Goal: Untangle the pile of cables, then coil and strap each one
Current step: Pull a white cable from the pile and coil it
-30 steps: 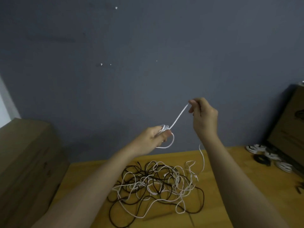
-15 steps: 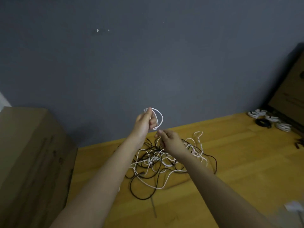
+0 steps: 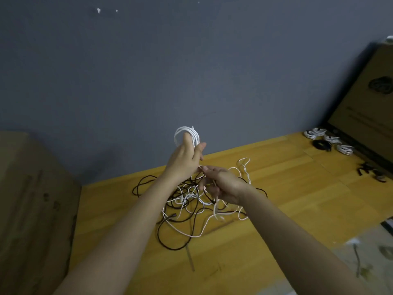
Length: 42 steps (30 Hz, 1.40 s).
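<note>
My left hand [image 3: 184, 160] is raised above the wooden table [image 3: 287, 199] and grips a small coil of white cable [image 3: 187, 134], whose loops stand above the fingers. Just below and to the right, my right hand [image 3: 223, 186] pinches the loose run of the same white cable, which trails down into the pile. The pile of tangled white and black cables [image 3: 191, 209] lies on the table under both hands.
Several coiled white cables [image 3: 319, 133] and one coiled black cable [image 3: 322, 144] lie at the table's back right, by a cardboard box [image 3: 365, 103]. Dark straps [image 3: 372, 172] lie near them. Another cardboard box [image 3: 32, 199] stands at the left. The grey wall is behind.
My right hand came down from its raised, stretched-out position to just below my left hand. The coil in my left hand has grown by a loop. The view tilted down.
</note>
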Each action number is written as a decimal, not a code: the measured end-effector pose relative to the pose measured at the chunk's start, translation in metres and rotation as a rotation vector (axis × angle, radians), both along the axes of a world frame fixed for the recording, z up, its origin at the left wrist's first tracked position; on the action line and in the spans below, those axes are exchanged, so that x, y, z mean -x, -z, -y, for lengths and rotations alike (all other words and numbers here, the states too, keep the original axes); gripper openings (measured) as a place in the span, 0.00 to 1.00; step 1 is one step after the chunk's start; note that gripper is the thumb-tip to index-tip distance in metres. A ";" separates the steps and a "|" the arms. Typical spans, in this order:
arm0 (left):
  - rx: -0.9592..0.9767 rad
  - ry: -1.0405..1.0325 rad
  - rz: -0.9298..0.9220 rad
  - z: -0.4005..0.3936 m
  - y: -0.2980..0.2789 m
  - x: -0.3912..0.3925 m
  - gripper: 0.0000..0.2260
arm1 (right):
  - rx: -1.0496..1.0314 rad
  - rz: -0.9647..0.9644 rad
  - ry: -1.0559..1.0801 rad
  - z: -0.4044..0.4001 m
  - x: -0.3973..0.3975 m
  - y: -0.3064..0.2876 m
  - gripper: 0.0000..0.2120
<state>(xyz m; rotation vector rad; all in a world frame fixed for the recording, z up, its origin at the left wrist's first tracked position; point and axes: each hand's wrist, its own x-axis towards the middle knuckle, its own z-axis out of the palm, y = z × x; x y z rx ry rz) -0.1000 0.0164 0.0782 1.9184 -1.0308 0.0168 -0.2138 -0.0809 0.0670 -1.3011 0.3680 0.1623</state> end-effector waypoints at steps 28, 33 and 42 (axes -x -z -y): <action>0.556 0.324 -0.886 -0.012 -0.059 0.005 0.20 | 0.519 0.181 0.297 0.031 -0.013 0.001 0.13; 0.573 0.158 -0.583 0.004 -0.038 -0.003 0.11 | 0.784 0.155 0.016 -0.007 0.000 0.031 0.08; -0.544 0.143 0.070 -0.005 0.013 -0.019 0.11 | 1.326 0.219 0.009 0.021 0.005 0.002 0.07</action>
